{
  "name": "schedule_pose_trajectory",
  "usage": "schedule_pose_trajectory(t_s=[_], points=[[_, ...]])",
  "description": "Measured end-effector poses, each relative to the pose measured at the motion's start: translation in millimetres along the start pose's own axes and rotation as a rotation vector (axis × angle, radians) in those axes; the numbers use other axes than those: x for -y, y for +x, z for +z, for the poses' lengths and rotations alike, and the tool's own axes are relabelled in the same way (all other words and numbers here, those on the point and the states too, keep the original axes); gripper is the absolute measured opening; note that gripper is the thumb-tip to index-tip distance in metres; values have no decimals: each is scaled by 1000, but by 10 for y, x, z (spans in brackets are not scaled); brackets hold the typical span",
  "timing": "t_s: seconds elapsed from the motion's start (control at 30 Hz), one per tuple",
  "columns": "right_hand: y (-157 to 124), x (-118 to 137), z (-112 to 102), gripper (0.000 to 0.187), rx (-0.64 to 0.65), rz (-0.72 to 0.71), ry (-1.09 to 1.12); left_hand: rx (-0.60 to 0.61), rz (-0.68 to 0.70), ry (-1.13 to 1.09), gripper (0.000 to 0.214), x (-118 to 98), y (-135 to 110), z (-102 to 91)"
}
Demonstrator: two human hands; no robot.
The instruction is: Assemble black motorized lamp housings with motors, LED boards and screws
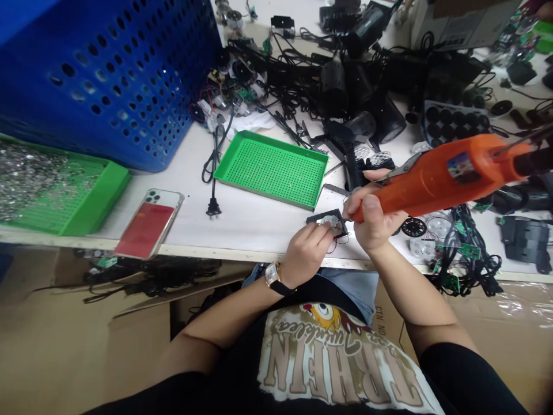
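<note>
My left hand (306, 253) pinches a small black bracket (322, 218) holding a clear round lens piece (330, 221) over the white table's front edge. A thin red wire (332, 248) hangs beneath it. My right hand (374, 216) grips an orange corded hand tool (440, 178), probably a soldering tool, with a metal fitting (400, 168) at its front end. That hand sits just right of the bracket, and the tool's tip is hidden behind my fingers.
A blue perforated crate (103, 80) stands at the left, beside a green tray of metal bits (64, 187). A phone in a red-backed case (147, 223) and an empty green perforated tray (272, 168) lie on the table. Black lamps and tangled cables (345, 75) crowd the back.
</note>
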State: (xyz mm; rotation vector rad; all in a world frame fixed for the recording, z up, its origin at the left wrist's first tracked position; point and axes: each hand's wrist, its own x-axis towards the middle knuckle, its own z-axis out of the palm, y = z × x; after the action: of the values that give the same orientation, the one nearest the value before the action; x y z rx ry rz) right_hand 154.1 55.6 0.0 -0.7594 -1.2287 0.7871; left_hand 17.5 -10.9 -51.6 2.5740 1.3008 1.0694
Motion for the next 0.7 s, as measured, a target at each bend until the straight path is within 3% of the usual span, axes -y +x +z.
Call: schedule_pose_trajectory(t_s=[0.53, 0.7], points=[[-11, -45, -11, 38, 37, 1, 5, -117, -75, 38, 15, -79, 83, 56], [-8, -40, -4, 31, 66, -33, 47, -121, -55, 47, 15, -73, 83, 41]])
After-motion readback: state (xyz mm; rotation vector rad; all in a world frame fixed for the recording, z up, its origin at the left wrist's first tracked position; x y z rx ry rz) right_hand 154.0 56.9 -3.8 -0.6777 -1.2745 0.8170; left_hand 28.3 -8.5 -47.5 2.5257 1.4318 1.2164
